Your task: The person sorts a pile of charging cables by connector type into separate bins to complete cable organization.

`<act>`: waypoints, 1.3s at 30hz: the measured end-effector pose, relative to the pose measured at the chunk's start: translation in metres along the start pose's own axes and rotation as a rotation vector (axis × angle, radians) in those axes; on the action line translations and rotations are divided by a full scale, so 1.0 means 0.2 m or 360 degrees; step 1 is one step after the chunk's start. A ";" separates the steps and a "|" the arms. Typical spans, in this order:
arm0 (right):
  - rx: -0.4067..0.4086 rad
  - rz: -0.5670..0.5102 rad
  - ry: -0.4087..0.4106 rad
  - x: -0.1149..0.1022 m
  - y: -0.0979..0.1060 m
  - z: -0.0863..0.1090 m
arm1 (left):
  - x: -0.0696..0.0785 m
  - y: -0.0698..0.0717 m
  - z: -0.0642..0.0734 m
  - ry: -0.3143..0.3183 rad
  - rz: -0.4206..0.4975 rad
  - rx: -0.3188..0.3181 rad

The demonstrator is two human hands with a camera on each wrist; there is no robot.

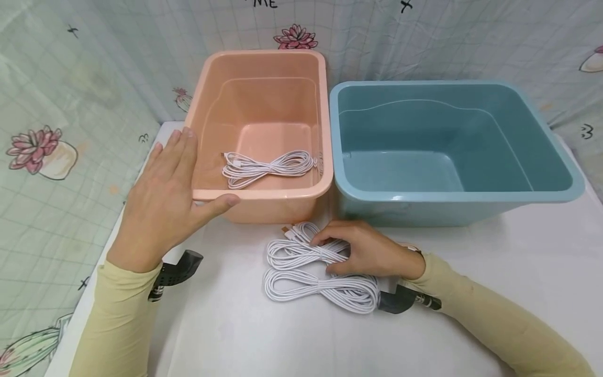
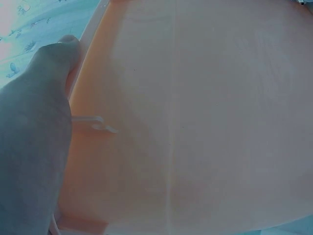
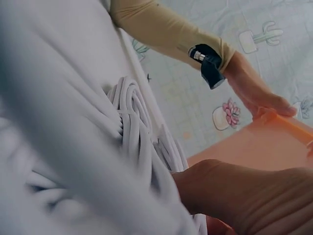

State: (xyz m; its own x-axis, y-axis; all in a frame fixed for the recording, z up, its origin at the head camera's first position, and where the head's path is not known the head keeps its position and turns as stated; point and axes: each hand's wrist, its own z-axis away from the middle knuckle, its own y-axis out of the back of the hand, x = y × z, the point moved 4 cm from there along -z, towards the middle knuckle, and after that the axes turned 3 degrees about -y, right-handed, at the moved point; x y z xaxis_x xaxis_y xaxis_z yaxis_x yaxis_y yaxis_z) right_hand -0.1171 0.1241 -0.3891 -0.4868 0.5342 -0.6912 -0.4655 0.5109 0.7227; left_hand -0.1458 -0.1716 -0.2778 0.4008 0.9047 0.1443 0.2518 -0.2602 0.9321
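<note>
Right hand: fingers and thumb are curved around a white cable, coiled on the table before the orange bin; grip firmness cannot be determined. A second coil lies just beside it, on the near side. Left hand: fingers straight, thumb spread, resting on the bin's rim.

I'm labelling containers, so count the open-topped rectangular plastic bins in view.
2. The peach plastic bin stands on the left, with the left hand at its rim; the teal-blue plastic bin stands beside it, right. No other shows.
</note>
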 end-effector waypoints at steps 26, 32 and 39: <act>0.0027 -0.0039 -0.0059 0.01 -0.01 0.00 | -0.01 0.00 0.00 0.0013 0.0015 -0.0008; 0.0034 -0.0030 -0.0064 0.01 -0.01 0.00 | 0.00 0.00 0.01 0.0018 0.0019 -0.0014; 0.0030 -0.0034 -0.0072 0.01 -0.01 0.01 | 0.00 0.00 0.01 0.0014 0.0016 -0.0008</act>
State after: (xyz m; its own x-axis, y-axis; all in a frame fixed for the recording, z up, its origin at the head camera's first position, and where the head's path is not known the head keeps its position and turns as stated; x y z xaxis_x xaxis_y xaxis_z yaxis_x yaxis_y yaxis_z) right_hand -0.1155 0.1252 -0.3915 -0.4430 0.5527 -0.7059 -0.4613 0.5346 0.7081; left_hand -0.1443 -0.1723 -0.2773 0.3953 0.9051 0.1567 0.2435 -0.2677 0.9322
